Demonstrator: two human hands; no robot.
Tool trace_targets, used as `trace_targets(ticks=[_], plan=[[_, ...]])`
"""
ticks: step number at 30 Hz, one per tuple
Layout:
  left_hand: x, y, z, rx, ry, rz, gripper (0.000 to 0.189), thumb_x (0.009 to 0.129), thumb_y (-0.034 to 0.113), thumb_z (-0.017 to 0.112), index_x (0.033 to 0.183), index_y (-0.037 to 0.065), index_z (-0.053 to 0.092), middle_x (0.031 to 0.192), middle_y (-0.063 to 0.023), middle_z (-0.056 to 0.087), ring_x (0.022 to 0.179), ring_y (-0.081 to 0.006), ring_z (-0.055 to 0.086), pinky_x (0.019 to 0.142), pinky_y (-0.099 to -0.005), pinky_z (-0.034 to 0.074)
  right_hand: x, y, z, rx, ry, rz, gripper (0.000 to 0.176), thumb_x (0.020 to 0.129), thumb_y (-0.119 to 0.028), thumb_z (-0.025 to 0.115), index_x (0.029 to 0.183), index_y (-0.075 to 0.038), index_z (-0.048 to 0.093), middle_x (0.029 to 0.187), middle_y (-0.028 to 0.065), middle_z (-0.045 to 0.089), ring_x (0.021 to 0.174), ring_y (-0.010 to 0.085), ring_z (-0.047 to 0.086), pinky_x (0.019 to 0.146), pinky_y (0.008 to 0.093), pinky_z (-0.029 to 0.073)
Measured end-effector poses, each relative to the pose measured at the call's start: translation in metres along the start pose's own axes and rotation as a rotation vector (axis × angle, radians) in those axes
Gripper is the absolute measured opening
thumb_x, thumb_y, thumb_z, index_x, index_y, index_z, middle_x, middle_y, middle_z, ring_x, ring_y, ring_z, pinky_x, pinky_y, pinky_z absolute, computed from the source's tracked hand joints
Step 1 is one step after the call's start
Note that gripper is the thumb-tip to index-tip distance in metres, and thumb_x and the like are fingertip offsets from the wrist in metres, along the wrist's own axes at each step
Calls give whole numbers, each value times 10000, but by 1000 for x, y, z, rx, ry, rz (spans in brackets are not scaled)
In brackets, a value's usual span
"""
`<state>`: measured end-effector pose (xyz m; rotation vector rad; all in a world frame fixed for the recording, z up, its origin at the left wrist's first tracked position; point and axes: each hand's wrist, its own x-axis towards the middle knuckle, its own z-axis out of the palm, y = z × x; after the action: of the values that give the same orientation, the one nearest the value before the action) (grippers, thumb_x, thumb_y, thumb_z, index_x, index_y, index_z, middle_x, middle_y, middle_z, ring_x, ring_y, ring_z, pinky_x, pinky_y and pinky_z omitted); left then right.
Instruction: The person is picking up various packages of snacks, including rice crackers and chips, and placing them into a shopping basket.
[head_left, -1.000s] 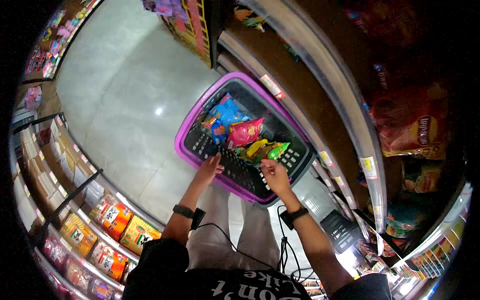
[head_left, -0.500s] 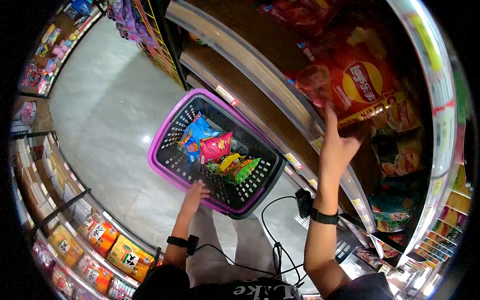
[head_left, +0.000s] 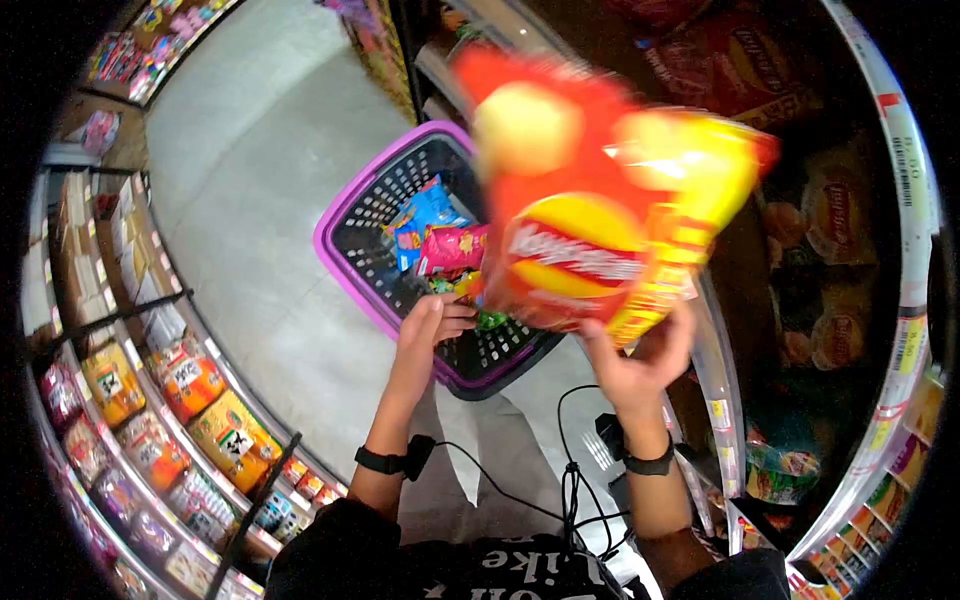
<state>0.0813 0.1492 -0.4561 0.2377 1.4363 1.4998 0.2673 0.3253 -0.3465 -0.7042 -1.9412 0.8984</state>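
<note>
A large red and yellow bag of potato chips (head_left: 575,235), slightly blurred by motion, is held up in front of me. My right hand (head_left: 640,370) grips its lower edge between thumb and fingers. My left hand (head_left: 435,325) hovers over the near side of a black shopping basket (head_left: 355,215) with a purple rim, fingers apart and nothing in them. Inside the basket lie a blue snack bag (head_left: 430,208), a pink snack bag (head_left: 448,250) and a green packet (head_left: 490,320) partly hidden by the chips.
On the right, a deep shelf holds more red chip bags (head_left: 740,65) and several other bags (head_left: 835,215). Shelves of packaged snacks (head_left: 235,440) run along the left. Black cables (head_left: 575,470) hang between my wrists. Grey floor (head_left: 240,190) lies beyond the basket.
My right hand has taken the red chip bag from the shelf and brought it left, over the basket's right side. My left hand has risen slightly; the view has shifted.
</note>
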Motion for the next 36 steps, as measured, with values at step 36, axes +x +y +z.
trace_targets(ticks=[36], plan=[[120,-339,-166,626,234,-381,371,1000,358,599,1278,118,551,1094,-112,654,973,-273,666,839,-482,525,-74,11,-53,-426,-612,432,186,868,-26,704,1052,-18,681,1055,162,716,960,351,672,869,425,513]])
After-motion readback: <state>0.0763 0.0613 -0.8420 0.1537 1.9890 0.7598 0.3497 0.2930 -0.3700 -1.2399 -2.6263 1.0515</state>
